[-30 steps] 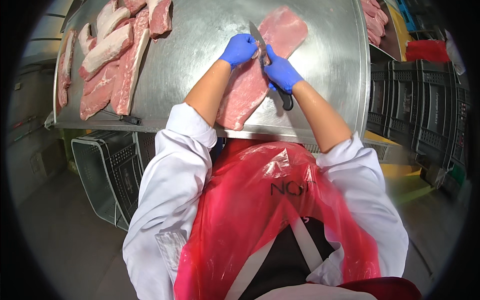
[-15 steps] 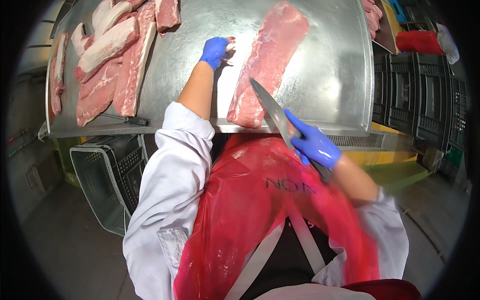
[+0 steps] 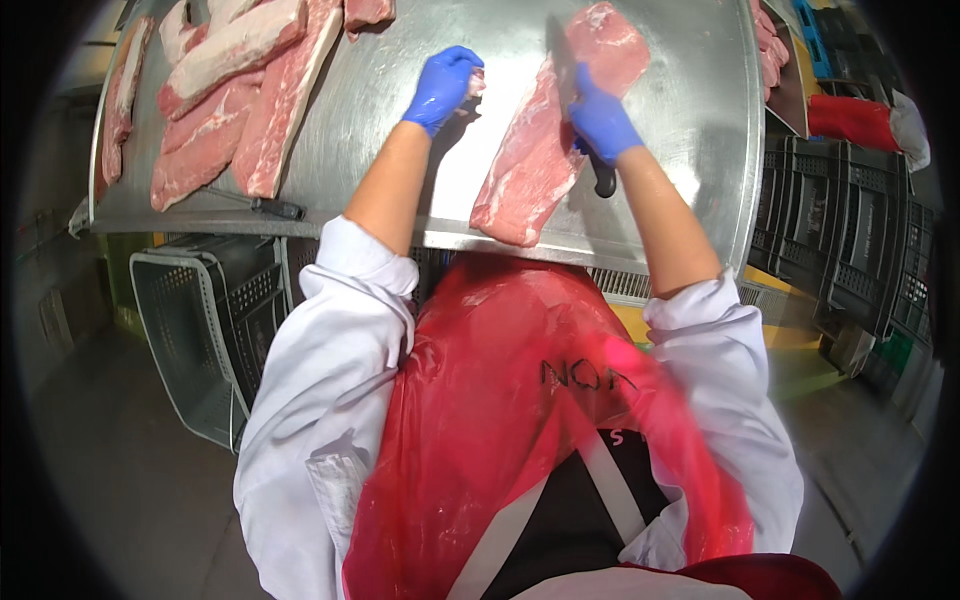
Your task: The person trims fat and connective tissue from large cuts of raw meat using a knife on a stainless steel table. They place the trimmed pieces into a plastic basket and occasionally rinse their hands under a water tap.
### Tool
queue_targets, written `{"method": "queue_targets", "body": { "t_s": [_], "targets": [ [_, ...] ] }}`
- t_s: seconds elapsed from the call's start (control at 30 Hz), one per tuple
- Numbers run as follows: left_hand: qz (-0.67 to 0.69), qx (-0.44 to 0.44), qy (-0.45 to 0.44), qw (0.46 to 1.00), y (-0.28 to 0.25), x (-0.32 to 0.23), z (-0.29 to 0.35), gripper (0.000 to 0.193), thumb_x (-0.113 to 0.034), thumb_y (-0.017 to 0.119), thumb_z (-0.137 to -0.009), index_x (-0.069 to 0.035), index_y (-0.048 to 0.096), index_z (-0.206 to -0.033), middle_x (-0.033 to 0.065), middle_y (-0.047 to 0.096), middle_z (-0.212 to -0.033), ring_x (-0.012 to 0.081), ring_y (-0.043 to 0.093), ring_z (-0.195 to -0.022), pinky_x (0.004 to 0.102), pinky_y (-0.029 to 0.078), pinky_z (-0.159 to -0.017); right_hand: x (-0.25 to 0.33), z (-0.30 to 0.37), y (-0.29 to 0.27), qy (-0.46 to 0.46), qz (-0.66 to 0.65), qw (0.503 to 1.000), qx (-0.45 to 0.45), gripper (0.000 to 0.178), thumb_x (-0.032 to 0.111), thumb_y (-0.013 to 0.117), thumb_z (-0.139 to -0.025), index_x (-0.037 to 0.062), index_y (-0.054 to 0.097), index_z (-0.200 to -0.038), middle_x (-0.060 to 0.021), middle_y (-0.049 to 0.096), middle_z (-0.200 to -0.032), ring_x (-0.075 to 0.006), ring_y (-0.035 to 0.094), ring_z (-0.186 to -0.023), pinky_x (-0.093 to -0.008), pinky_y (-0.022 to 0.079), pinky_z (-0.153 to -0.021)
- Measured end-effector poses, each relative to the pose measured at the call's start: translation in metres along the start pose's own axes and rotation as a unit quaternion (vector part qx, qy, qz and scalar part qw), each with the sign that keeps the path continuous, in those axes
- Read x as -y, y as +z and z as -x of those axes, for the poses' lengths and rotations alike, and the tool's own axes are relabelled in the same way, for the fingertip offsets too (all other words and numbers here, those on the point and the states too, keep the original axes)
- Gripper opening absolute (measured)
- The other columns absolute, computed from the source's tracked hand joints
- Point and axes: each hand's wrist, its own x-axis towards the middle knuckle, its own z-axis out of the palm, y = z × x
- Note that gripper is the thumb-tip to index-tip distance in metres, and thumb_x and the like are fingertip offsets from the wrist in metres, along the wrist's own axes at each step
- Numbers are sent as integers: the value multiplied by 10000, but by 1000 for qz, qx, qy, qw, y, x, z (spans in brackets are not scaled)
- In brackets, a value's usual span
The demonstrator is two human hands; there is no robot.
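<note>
A long slab of pink meat [image 3: 522, 178] lies on the steel table [image 3: 690, 150], running from the near edge toward the far side. My right hand [image 3: 604, 125], in a blue glove, is closed around a knife; its black handle [image 3: 605, 180] sticks out below the fist. The blade, blurred, points away from me over the slab's far part; whether it touches the meat I cannot tell. Left of the slab, my left hand [image 3: 440, 92], also blue-gloved, pinches a small scrap of meat [image 3: 476, 83] just above the table.
Several pieces of meat [image 3: 225, 110] are piled on the table's left. Near them, by the front edge, lies a second black-handled tool [image 3: 278, 208]. A grey crate [image 3: 190, 340] stands below the table at left. Dark crates [image 3: 830, 220] are stacked beyond its right side.
My right hand has swung the knife from the near edge up over the slab's far part. The left hand still holds the scrap, and the whole view has shifted slightly.
</note>
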Motion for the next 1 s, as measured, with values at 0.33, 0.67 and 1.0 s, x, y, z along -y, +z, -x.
{"method": "queue_targets", "body": {
  "t_s": [0.33,0.67,1.0],
  "targets": [
    [-240,-58,-28,969,-194,75,250,215,-184,579,-994,-10,591,-867,38,531,-733,112,500,-703,298,459,-652,15,108,24,67,13,987,149,767,109,524,-931,239,231,-1627,-133,596,-653,-194,587,-504,-355,534,-549],
    [-578,-40,-146,802,-188,181,369,501,-372,655,-909,-83,626,-1318,203,683,-1221,381,684,-1061,457,542,-912,-14,192,21,60,66,969,231,764,96,495,-942,179,182,-1634,-167,624,-646,-217,613,-491,-378,541,-579],
    [-384,-145,173,895,33,63,207,477,-422,767,-826,8,675,-1013,210,692,-959,372,687,-843,443,551,-763,-78,298,-55,121,-79,970,195,780,5,488,-932,258,249,-1629,-41,592,-673,-102,538,-495,-260,483,-490]
  ]
}}
